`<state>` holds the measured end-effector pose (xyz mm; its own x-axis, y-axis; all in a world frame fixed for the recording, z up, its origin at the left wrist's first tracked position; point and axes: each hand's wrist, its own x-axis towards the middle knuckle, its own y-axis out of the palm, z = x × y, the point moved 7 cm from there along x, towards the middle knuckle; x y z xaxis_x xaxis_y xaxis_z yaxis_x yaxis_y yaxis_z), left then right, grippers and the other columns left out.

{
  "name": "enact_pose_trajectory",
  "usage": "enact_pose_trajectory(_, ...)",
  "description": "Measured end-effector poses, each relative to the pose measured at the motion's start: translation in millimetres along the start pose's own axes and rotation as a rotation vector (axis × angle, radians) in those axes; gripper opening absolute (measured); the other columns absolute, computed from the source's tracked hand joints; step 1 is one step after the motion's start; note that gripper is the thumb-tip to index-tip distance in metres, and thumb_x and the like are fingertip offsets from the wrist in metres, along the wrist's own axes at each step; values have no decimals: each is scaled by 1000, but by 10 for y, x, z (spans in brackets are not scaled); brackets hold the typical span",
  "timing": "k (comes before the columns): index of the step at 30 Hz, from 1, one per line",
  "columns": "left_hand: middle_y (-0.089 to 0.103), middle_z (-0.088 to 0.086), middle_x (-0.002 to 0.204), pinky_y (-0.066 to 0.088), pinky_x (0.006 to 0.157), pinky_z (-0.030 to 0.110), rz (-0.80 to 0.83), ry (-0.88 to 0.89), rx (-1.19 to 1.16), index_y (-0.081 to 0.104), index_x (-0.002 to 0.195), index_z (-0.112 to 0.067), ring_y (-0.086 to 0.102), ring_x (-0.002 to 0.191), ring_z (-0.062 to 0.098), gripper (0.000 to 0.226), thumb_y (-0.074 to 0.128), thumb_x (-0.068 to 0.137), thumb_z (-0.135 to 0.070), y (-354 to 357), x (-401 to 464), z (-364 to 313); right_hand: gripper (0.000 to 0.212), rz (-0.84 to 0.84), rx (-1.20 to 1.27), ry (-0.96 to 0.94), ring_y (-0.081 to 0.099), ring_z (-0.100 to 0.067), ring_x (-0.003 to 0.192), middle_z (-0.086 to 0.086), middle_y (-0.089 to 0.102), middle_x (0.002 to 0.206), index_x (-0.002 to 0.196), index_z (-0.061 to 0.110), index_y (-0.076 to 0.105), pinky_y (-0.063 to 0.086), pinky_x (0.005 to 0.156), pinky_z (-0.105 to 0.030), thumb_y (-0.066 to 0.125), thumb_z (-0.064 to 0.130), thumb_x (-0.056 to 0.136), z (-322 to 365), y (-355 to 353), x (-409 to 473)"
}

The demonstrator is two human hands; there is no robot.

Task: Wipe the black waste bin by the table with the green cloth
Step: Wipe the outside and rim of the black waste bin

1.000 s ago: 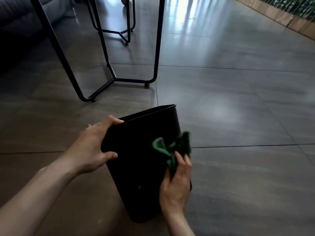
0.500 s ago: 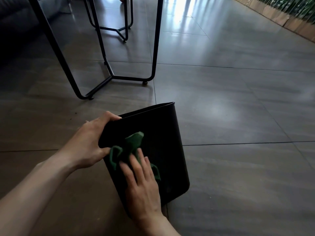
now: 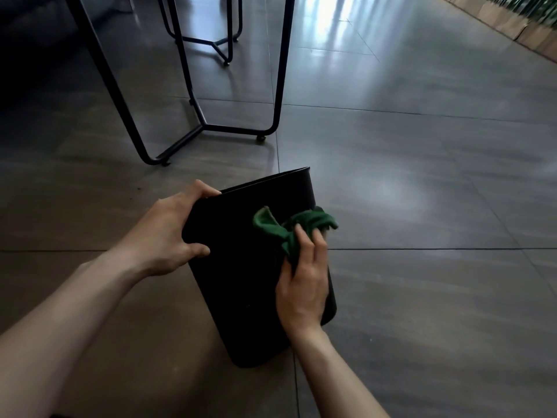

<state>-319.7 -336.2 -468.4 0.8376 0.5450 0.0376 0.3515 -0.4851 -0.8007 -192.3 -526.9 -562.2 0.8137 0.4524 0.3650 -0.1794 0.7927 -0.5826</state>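
On the tiled floor (image 3: 422,176), left hand (image 3: 168,233) grips black bin (image 3: 241,297) (tilted); right hand (image 3: 304,282) clutches green cloth (image 3: 289,227) against it

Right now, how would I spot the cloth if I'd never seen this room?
Start at the black metal table legs on the grey tiled floor. In front of them stands a black waste bin. The green cloth is bunched under the right hand against its side, the only bright green thing there.

The waste bin (image 3: 241,285) is plain matte black; the crumpled cloth (image 3: 294,226) against it is deep green. The floor (image 3: 422,176) is large grey-brown tiles with faint streaks, dark grout lines and pale glare. The counter's legs (image 3: 280,70) are black
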Motion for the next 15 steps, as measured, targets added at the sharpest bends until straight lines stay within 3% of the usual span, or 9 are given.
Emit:
enact_pose_trajectory(3,65,-10,107,51,82,34,2,10,11,48,122,-41,62,99,14,79,89,63,-9,4,2,-2,63,120,-123,-300,28,-33,156,-9,43,156,149,16,51,36,122,-54,61,1,88,344,171,-169)
enact_pose_trajectory(5,65,-10,108,48,81,30,-5,21,18,49,122,-40,62,101,14,76,87,64,-9,-1,19,-4,56,216,-203,-528,24,-34,157,-11,43,159,147,15,51,27,127,-50,58,6,93,418,295,-477)
enact_pose_trajectory(7,64,-9,110,46,82,31,4,9,21,48,123,-40,60,102,14,79,88,62,-9,17,23,0,50,272,-247,-626,24,-33,157,-10,41,161,146,16,50,28,127,-49,61,10,97,272,280,-774)
enact_pose_trajectory(9,64,-9,110,48,83,34,11,-2,21,47,123,-41,60,101,15,82,90,61,-9,25,24,3,56,261,-229,-500,25,-33,157,-7,39,160,143,18,50,38,121,-52,68,8,91,0,166,-861)
enact_pose_trajectory(13,64,-9,110,46,79,24,11,-6,-1,48,123,-40,61,101,13,81,91,61,-10,40,15,31,56,64,-75,-10,31,-33,154,-6,38,161,146,12,52,51,106,-58,65,1,93,-354,-47,-563)
enact_pose_trajectory(15,63,-8,111,44,78,23,16,-11,0,48,124,-39,60,101,13,81,90,61,-10,54,24,39,56,1,-47,13,32,-31,154,-7,39,160,148,12,51,49,109,-57,64,2,95,-235,-46,-352)
